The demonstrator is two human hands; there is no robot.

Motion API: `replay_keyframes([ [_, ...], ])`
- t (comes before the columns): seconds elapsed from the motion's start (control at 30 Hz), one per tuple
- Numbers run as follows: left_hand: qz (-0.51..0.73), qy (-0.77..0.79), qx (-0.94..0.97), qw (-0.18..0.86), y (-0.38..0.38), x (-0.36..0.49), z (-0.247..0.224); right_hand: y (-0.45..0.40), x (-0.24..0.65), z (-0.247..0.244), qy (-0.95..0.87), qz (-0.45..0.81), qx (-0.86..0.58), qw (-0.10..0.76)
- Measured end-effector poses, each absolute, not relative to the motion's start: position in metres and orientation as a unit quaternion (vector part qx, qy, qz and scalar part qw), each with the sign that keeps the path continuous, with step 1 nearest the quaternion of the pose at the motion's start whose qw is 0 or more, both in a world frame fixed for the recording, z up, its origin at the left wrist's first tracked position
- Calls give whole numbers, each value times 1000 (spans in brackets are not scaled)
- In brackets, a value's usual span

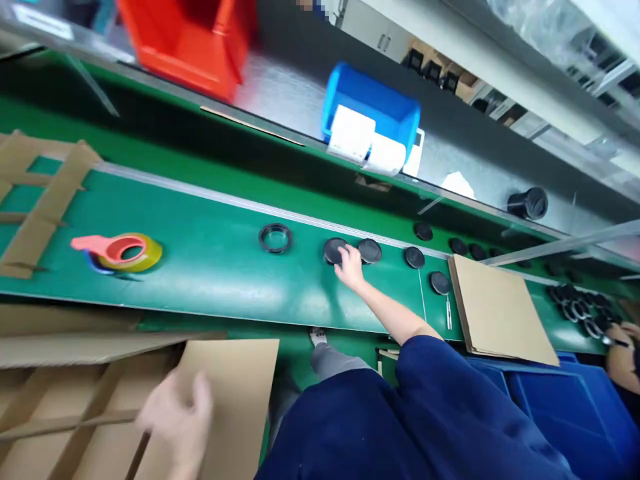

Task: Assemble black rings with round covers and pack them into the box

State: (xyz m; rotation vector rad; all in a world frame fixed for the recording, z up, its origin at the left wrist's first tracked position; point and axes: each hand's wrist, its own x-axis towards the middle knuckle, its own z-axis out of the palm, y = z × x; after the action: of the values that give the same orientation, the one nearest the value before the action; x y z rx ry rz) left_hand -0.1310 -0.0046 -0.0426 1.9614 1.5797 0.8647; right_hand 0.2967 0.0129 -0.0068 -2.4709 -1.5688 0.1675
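Note:
My right hand [351, 268] reaches over the green workbench, its thumb and fingers closed on the near right edge of a black round disc [334, 251]. Just right of it lies a similar black disc [370, 251]. A black ring [275, 238] with an open centre rests further left. My left hand [177, 417], smeared by motion, is over an open cardboard box with dividers [83, 420]. Its thumb stands apart from the fingers and nothing shows between them. Beside that hand is the box's plain cardboard flap or sheet [240, 393].
Yellow tape in a pink dispenser [133, 252] and a cardboard divider grid [43, 207] lie at left. Stacked cardboard sheets [500, 307] and more discs [440, 283] are at right, near a co-worker's hands [623, 340]. A shelf above holds red [185, 47] and blue bins [373, 100].

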Motion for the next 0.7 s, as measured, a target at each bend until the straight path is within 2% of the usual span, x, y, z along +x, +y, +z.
replay_keyframes([
  [0.1,234,479,809,247,24,4,-32,6,394,-11,-450,85,-887,53],
  [0.2,7,403,877,261,65,145,-19,10,447,-25,-444,166,-880,-23],
  [0.33,-73,438,854,273,108,251,0,13,456,-49,-522,182,-833,-13],
  [0.53,-81,437,837,321,76,291,-4,-42,498,-96,-596,37,-795,111],
  [0.6,5,391,862,324,57,267,-14,-44,512,-108,-570,44,-806,149],
  [0.7,139,385,850,331,16,182,-14,-41,497,-105,-568,92,-803,153],
])
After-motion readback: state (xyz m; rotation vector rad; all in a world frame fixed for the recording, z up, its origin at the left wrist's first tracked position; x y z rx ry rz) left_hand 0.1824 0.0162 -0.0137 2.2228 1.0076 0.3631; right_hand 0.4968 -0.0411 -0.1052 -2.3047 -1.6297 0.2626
